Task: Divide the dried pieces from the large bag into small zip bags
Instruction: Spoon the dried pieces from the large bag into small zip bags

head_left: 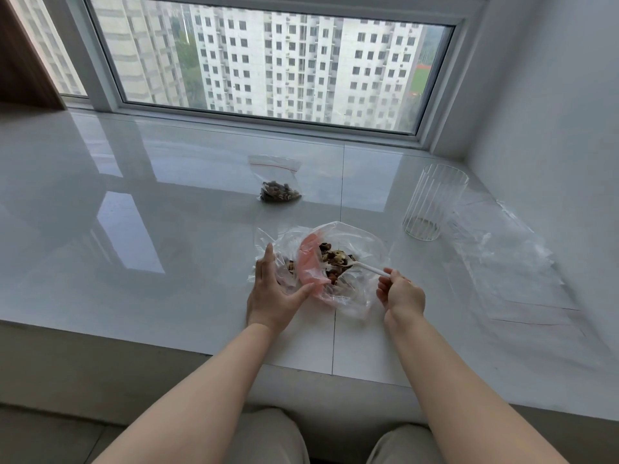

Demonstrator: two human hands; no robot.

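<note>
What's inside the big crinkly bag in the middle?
Brown dried pieces and the white spoon dipping in, inside the large bag. The pink part covers some, so how many is hidden.

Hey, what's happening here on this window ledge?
A person is portioning dried pieces out of a large clear bag. The right hand holds a white spoon dipped into the pieces, while the left hand steadies the bag's edge. One small zip bag already holds a portion farther back, and an empty glass stands to the right.
</note>
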